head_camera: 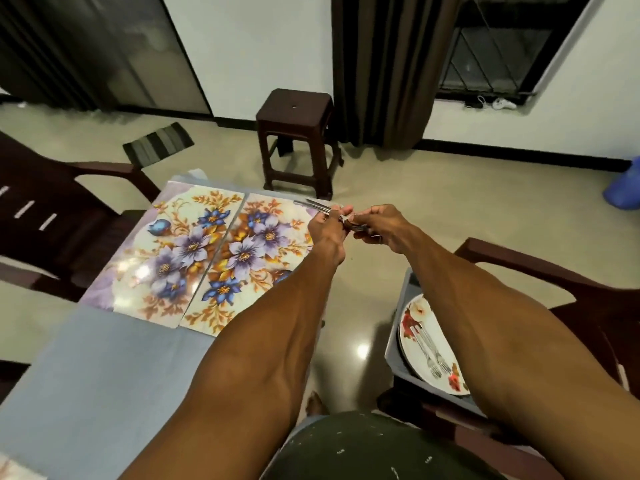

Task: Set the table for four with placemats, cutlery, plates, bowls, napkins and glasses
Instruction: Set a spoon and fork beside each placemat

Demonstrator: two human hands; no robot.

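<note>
Two floral placemats lie side by side at the far end of the grey table (90, 368): the left placemat (166, 251) and the right placemat (256, 258). Both my hands meet above the right placemat's far right corner. My left hand (325, 230) and my right hand (384, 226) together grip a bundle of metal cutlery (317, 205), its handles sticking out to the left. To my right, a floral plate (415, 323) with two forks (429, 351) on it sits in a grey tray (394, 351).
A dark plastic chair (45, 209) stands at the table's left side and another chair (561, 278) holds the tray on the right. A brown stool (294, 133) stands on the floor beyond the table. A striped mat (157, 143) lies on the floor.
</note>
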